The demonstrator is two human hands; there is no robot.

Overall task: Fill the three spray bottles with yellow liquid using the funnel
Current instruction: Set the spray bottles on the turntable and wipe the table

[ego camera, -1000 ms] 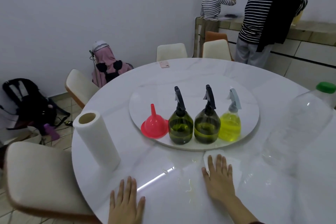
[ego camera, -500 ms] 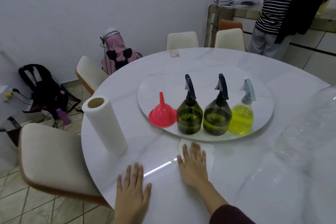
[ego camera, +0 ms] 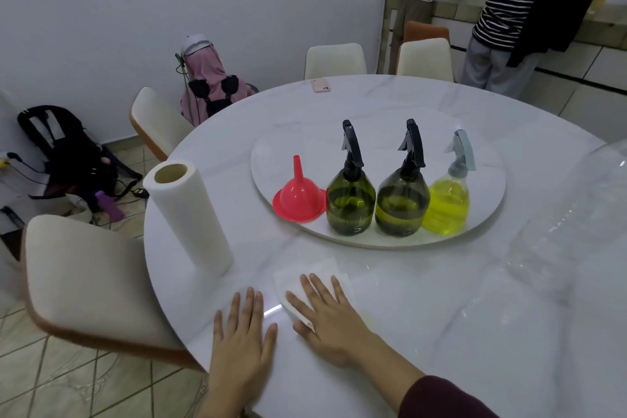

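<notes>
Three spray bottles stand in a row on the round turntable (ego camera: 380, 142): a dark green one (ego camera: 350, 202), a second dark green one (ego camera: 402, 204) and a clear one (ego camera: 447, 205) holding yellow liquid, all with spray heads on. A red funnel (ego camera: 298, 198) sits upside down to their left. My left hand (ego camera: 242, 339) lies flat on the table, fingers apart. Beside it, my right hand (ego camera: 327, 314) presses flat on a white paper towel sheet (ego camera: 305, 276) near the table's front edge.
A paper towel roll (ego camera: 188, 217) stands upright at the table's left. A large clear plastic bottle (ego camera: 573, 214) lies at the right. A pink phone (ego camera: 320, 85) lies at the far edge. Chairs ring the table; two people stand at a counter behind.
My right hand has slid the paper towel sheet leftward across the table, ending close beside my left hand. The view has turned left, so the big bottle's green cap is out of sight.
</notes>
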